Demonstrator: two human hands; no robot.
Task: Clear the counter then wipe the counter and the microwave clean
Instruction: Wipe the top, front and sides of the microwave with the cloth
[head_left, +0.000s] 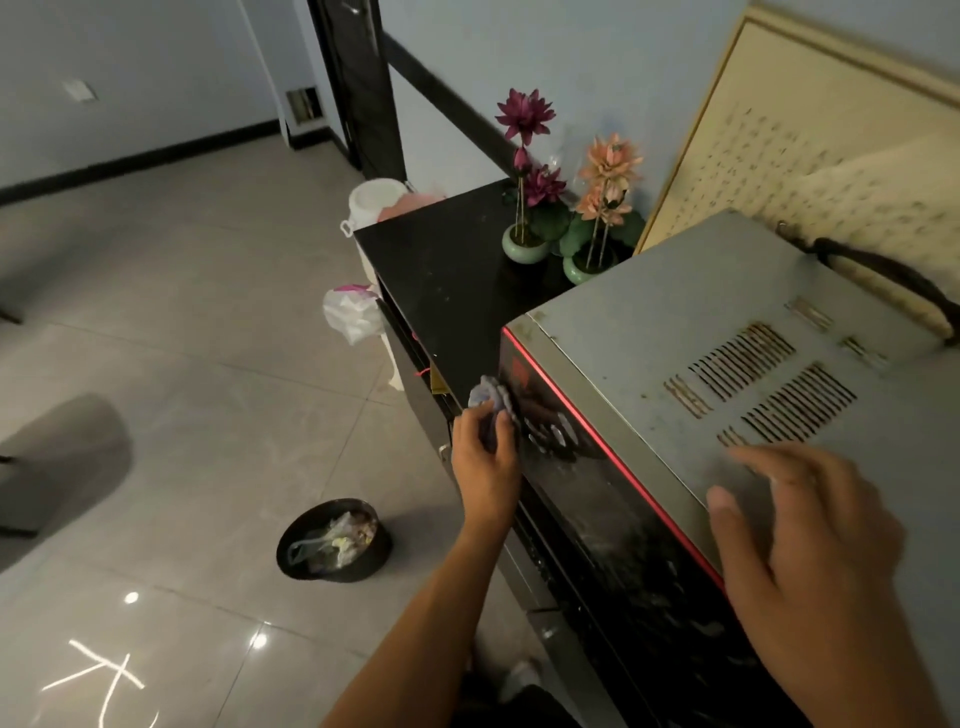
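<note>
The microwave (675, 338) stands on the black counter (447, 275), its grey top dusty and its dark front with a red edge facing left. My left hand (485, 462) grips a crumpled bluish cloth (488, 400) and presses it against the control panel end of the microwave's front. My right hand (800, 551) lies with spread, relaxed fingers on the microwave's top near the front edge, beside the vent slots, and holds nothing.
Two small green pots of artificial lotus flowers (524, 244) (592, 260) stand on the counter behind the microwave, before a leaning framed scroll (810, 135). On the tiled floor are a black bin with rubbish (332, 540), a white plastic bag (353, 312) and a white bucket (374, 202).
</note>
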